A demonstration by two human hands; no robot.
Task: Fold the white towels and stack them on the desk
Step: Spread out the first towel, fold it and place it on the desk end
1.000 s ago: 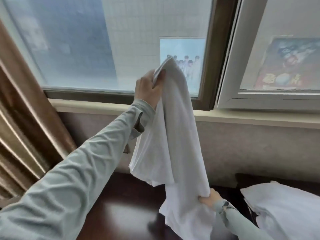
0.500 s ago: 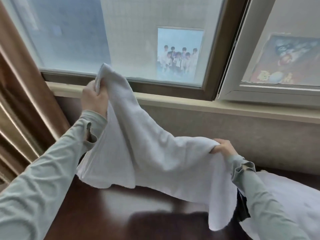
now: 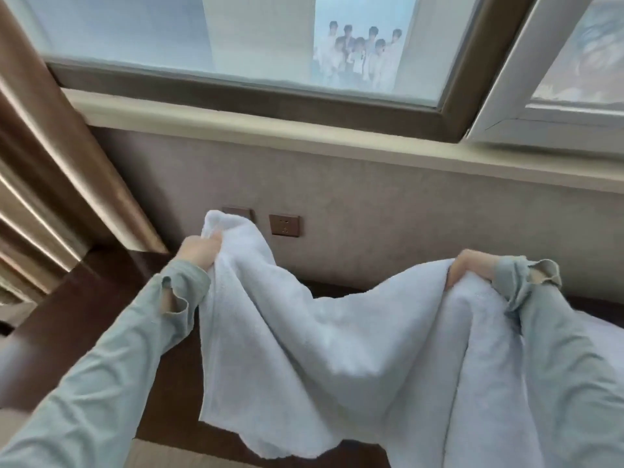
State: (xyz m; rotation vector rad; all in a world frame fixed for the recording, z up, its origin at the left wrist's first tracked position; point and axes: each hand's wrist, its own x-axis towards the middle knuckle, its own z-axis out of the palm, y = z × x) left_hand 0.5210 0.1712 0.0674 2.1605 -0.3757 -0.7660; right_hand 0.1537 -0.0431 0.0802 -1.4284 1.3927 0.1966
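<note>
A white towel (image 3: 324, 349) hangs spread between my two hands above the dark wooden desk (image 3: 101, 309). My left hand (image 3: 199, 252) grips one upper corner at the left. At the right, my right hand (image 3: 472, 270) grips the other upper edge. The towel sags in the middle and its lower edge drapes down over the desk's front. More white towel fabric (image 3: 604, 336) lies on the desk at the far right, mostly hidden by my right sleeve.
A beige wall (image 3: 388, 211) with two brown socket plates (image 3: 284, 224) rises right behind the desk. Above it run a sill and window frame (image 3: 270, 103). Brown curtain folds (image 3: 50, 170) hang at the left.
Both hands have come down from window height toward the desk, and the right hand has swung out to the right, so the towel went from hanging vertically to spread wide between them.
</note>
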